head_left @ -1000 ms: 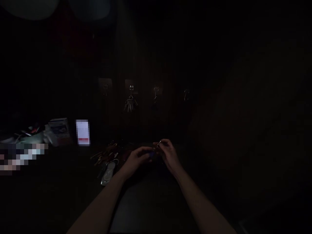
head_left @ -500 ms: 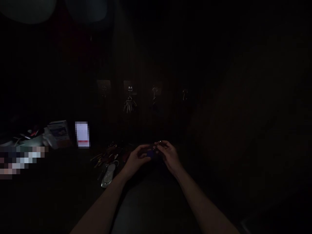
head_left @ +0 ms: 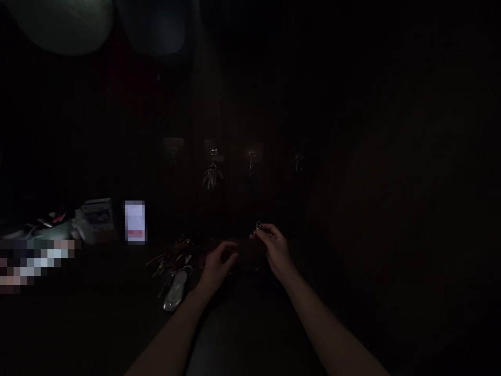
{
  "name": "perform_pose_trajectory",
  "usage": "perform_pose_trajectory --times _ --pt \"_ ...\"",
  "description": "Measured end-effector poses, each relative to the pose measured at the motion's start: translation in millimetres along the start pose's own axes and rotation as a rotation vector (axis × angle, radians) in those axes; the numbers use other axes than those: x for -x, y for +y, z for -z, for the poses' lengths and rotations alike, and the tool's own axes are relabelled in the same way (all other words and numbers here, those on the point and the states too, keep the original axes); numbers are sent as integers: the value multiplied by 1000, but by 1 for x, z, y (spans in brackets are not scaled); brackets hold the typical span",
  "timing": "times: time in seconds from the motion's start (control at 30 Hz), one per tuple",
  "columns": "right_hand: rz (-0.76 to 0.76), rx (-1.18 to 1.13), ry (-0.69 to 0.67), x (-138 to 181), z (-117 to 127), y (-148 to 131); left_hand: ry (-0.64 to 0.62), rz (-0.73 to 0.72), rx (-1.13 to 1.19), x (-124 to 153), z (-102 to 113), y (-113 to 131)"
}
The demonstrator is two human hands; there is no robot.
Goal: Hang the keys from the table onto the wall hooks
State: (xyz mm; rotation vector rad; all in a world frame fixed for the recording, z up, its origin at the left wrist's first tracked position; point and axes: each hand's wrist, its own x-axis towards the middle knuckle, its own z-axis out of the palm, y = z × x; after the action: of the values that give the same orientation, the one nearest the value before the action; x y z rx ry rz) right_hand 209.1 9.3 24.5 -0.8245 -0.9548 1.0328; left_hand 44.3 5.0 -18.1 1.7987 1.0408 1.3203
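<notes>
The scene is very dark. My right hand (head_left: 277, 249) pinches a small shiny metal ring (head_left: 259, 225) between thumb and fingers; whatever hangs below it is lost in shadow. Lower and to the left is my left hand (head_left: 216, 265), its thumb and curved fingers apart with nothing visible between them. Beside that hand lies a pile of keys (head_left: 178, 256). A silvery elongated object with a ring at its top (head_left: 175, 293) lies in front of the pile, close to my left forearm.
On the wall ahead is a row of metal hooks (head_left: 252, 156). A bunch of keys (head_left: 212, 176) hangs from one. At left stand a box (head_left: 98, 218) and a lit, blurred-out rectangle (head_left: 135, 222), with clutter beyond. Pale rounded shapes (head_left: 64, 26) hang at the upper left.
My left hand has come away from the right and dropped slightly. A blue item that showed between the hands is no longer visible. The right hand keeps the ring; the view has tilted up slightly.
</notes>
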Motion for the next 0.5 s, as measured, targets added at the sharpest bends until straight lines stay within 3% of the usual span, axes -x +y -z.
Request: perform_pose_trajectory --times 0.17,0.33,0.5 --pt "79 10 43 -17 -15 -17 27 -50 -90 0 4 -6" --pt "156 52 89 -35 -35 -44 111 12 -122 0 7 -4" --pt "205 -1 88 -56 -52 -63 112 17 -117 1 9 1"
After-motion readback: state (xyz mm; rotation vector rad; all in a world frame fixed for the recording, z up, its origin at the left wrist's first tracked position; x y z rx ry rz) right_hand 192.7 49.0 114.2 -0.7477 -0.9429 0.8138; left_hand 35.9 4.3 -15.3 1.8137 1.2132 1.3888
